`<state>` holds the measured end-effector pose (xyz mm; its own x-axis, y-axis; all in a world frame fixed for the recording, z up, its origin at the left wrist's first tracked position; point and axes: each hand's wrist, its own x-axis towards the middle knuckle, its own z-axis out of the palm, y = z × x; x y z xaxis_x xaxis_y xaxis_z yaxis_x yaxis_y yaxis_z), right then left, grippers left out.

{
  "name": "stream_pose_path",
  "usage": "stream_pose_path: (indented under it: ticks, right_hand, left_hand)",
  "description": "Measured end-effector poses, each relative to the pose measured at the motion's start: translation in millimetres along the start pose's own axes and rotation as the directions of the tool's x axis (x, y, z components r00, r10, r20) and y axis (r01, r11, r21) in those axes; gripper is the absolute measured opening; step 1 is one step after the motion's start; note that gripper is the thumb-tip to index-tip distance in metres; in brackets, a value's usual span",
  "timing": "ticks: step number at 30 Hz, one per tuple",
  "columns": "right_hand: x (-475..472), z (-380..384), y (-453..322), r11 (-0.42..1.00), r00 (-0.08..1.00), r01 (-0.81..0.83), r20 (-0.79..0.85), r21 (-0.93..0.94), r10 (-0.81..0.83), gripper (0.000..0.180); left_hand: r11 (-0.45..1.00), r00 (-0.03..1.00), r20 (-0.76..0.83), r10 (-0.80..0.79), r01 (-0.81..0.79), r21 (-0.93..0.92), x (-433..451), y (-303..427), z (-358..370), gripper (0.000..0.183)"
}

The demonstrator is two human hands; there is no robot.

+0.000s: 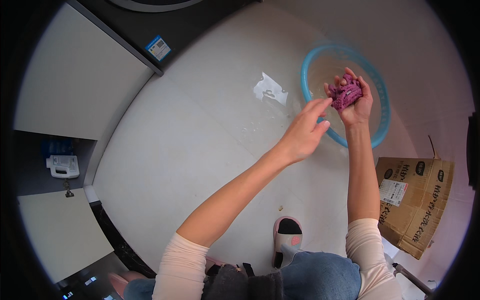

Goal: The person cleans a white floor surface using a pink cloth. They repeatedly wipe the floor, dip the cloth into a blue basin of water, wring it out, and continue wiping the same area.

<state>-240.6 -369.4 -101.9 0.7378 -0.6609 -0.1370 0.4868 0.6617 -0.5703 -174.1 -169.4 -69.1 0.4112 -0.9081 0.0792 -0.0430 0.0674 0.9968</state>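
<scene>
A crumpled magenta textured cloth point(345, 93) lies bunched in my right hand point(358, 107), palm up, with the fingers curled around its far side. That hand is above a round basin with a light-blue rim point(383, 125), which seems to hold water. My left hand point(305, 129) extends over the basin's near-left rim. Its fingertips are right beside the cloth, and whether they touch it I cannot tell. The left thumb stands apart from the fingers, and nothing is visible in that hand. The cloth's underside is hidden by my right palm.
Wet patches point(270, 90) shine on the pale tiled floor point(180, 150) left of the basin. A flattened cardboard box point(416, 198) with writing leans at the right. Left, a cabinet door point(62, 232) is open by a white jug point(64, 166). A dark appliance point(187, 26) stands at top.
</scene>
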Motion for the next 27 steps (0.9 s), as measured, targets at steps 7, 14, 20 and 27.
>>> stream_pose_path:
  ticks: [7, 14, 20, 27]
  right_hand:
    - [-45, 8, 0, 0.981, 0.984, -0.005, 0.174, 0.193, -0.029, 0.049]
    - [-20, -17, -17, 0.999, 0.989, 0.009, -0.148, 0.032, -0.005, 0.036]
    - [-7, 8, -2, 0.987, 0.974, 0.002, -0.223, -0.160, -0.038, 0.033]
    - [19, -67, -48, 0.920, 0.900, 0.007, -0.398, -0.393, -0.176, 0.027]
  left_hand:
    - [0.872, 0.975, 0.155, 0.157, -0.211, 0.442, 53, -12, 47, 0.047]
    - [0.257, 0.963, 0.262, 0.068, -0.271, 0.928, 58, -9, 64, 0.057]
    - [0.485, 0.904, 0.031, 0.426, -0.257, 0.836, -1, -3, 44, 0.054]
    - [0.655, 0.991, 0.062, 0.119, -0.125, 0.746, -113, -27, -36, 0.025]
